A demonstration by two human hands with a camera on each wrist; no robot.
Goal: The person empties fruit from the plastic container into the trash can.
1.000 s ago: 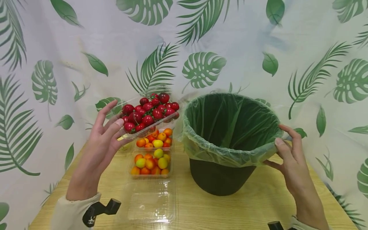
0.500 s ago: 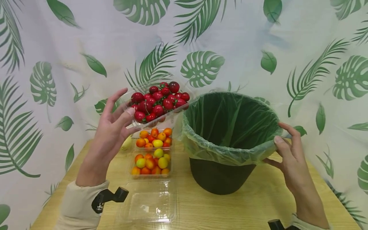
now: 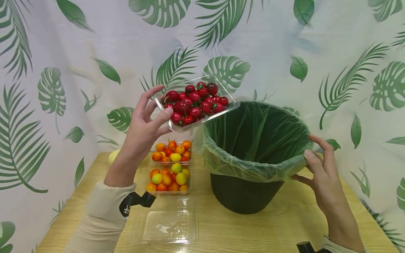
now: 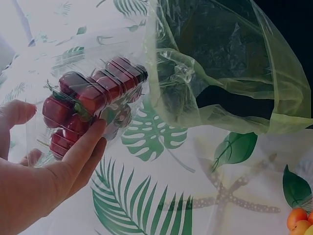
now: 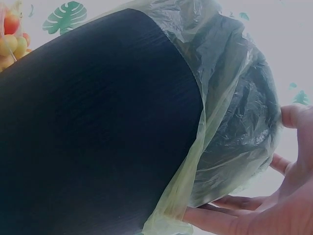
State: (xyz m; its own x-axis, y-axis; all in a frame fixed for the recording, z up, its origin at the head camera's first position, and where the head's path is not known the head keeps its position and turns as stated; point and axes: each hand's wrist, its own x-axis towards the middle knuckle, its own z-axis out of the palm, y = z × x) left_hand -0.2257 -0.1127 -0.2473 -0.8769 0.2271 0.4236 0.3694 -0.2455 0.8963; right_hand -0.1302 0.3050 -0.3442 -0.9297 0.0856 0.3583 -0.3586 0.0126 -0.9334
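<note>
Between clamped left fingers (image 3: 162, 117), tilted clear tray (image 3: 234, 105) of red fruit (image 3: 195, 113), right fingers (image 3: 314, 163) gripping lined bin rim (image 3: 259, 168)

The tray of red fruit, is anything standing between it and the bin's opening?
Nothing visible. In the head view, the tray, held by the left hand, overlaps the bin at its left rim; the opening looks uncovered.

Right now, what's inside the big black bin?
A see-through bag lines the black bin, crinkled on its far wall. The near side hides the bottom, so I can't tell what's there.
</note>
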